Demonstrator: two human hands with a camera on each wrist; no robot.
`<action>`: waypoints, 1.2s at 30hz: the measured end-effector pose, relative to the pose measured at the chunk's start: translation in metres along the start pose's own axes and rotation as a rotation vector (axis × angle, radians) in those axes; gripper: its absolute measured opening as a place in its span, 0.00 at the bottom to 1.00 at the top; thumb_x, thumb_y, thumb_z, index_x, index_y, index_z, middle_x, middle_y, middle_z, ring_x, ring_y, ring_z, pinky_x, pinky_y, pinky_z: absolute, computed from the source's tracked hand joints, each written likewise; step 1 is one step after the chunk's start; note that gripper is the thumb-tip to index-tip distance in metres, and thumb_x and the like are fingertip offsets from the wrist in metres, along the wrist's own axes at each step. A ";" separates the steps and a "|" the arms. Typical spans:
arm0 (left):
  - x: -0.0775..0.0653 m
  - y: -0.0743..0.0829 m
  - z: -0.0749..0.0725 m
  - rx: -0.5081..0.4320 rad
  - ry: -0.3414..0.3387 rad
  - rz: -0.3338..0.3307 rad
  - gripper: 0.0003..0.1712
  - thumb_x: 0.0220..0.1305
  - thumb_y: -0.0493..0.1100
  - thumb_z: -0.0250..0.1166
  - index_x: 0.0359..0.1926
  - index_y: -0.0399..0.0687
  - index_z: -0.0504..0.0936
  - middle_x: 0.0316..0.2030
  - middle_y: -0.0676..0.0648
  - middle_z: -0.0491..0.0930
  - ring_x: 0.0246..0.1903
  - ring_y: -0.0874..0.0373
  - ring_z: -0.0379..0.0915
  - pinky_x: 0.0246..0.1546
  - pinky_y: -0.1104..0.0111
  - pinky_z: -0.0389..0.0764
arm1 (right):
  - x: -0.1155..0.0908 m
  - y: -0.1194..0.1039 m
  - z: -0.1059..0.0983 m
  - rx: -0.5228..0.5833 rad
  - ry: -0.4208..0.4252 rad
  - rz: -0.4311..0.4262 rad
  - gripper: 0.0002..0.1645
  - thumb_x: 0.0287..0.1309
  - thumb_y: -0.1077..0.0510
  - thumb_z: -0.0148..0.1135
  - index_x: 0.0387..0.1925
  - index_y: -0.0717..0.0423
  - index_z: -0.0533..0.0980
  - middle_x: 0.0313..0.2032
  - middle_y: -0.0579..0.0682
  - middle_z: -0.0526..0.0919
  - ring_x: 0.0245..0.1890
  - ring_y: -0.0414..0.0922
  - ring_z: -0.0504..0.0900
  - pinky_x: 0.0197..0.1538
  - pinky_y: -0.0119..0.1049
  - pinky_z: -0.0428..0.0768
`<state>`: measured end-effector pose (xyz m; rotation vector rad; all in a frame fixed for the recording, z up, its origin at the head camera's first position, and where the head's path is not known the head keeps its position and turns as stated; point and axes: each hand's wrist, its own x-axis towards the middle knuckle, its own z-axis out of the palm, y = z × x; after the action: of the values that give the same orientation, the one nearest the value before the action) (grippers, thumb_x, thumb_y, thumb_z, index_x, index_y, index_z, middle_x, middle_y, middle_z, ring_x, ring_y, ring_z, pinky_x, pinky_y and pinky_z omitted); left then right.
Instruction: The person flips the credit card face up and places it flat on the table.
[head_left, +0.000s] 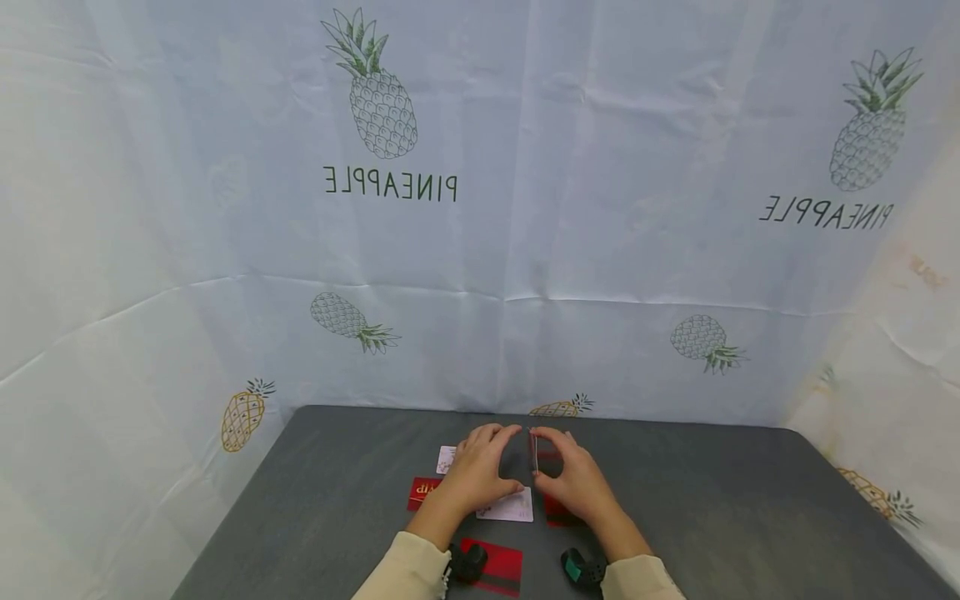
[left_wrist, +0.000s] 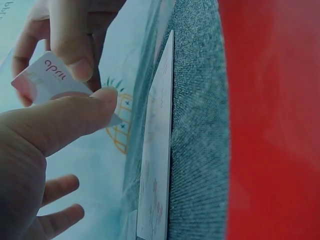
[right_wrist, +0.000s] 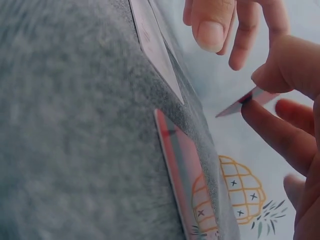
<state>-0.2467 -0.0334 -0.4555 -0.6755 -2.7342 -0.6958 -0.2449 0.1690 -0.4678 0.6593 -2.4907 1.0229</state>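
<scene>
My right hand [head_left: 573, 477] pinches a thin card [head_left: 535, 450] on edge between thumb and fingers, above the table. In the left wrist view that card [left_wrist: 55, 80] shows a white and pink face with lettering like "april"; its red side with a dark band [right_wrist: 232, 107] appears in the right wrist view. My left hand [head_left: 480, 471] is just left of it, thumb and fingers arched apart, with a gap to the card in the head view. Below my left hand lies a pale pink card [head_left: 510, 505]. A red card with a dark stripe [head_left: 558, 512] lies partly hidden below my right hand.
On the dark grey table [head_left: 322, 500], a red card with gold letters [head_left: 420, 493] and a small pale card [head_left: 446, 457] lie left of my left hand. Another red card [head_left: 502, 565] lies nearer me. A white pineapple-print curtain [head_left: 480, 250] hangs behind the table.
</scene>
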 end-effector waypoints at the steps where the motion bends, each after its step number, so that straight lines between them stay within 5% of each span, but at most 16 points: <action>1: 0.000 0.000 0.000 -0.005 0.001 0.000 0.50 0.46 0.55 0.79 0.70 0.59 0.67 0.60 0.47 0.72 0.63 0.47 0.65 0.60 0.44 0.70 | 0.000 -0.001 0.000 0.013 -0.015 0.007 0.38 0.45 0.65 0.74 0.60 0.47 0.72 0.57 0.50 0.80 0.44 0.48 0.87 0.66 0.61 0.66; 6: -0.001 -0.001 0.001 -0.012 -0.002 -0.006 0.49 0.47 0.54 0.79 0.70 0.60 0.66 0.60 0.47 0.72 0.63 0.47 0.65 0.60 0.44 0.70 | -0.002 -0.004 0.000 0.077 -0.092 -0.009 0.37 0.49 0.65 0.72 0.61 0.47 0.70 0.54 0.51 0.82 0.42 0.47 0.87 0.47 0.46 0.84; 12: -0.001 -0.002 0.001 -0.019 0.002 -0.012 0.46 0.48 0.51 0.79 0.68 0.59 0.68 0.60 0.46 0.72 0.63 0.46 0.65 0.60 0.44 0.70 | -0.002 -0.006 0.001 0.052 -0.090 -0.051 0.38 0.50 0.61 0.73 0.62 0.41 0.68 0.51 0.50 0.84 0.36 0.41 0.86 0.38 0.38 0.84; 24: 0.002 -0.003 0.000 0.012 0.083 -0.035 0.34 0.50 0.48 0.78 0.58 0.60 0.74 0.56 0.48 0.74 0.60 0.48 0.67 0.55 0.43 0.70 | 0.000 -0.010 0.002 0.028 -0.065 0.037 0.38 0.46 0.60 0.74 0.60 0.44 0.69 0.47 0.41 0.83 0.44 0.39 0.82 0.46 0.42 0.81; 36: 0.003 -0.001 0.000 0.021 0.107 -0.041 0.29 0.49 0.46 0.76 0.54 0.56 0.78 0.57 0.48 0.73 0.61 0.48 0.64 0.59 0.42 0.64 | 0.002 0.015 0.008 -0.032 0.008 0.063 0.35 0.42 0.57 0.76 0.55 0.52 0.75 0.53 0.49 0.79 0.57 0.52 0.73 0.60 0.56 0.72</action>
<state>-0.2496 -0.0337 -0.4551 -0.5630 -2.6602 -0.6903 -0.2560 0.1721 -0.4804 0.5700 -2.5303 1.0031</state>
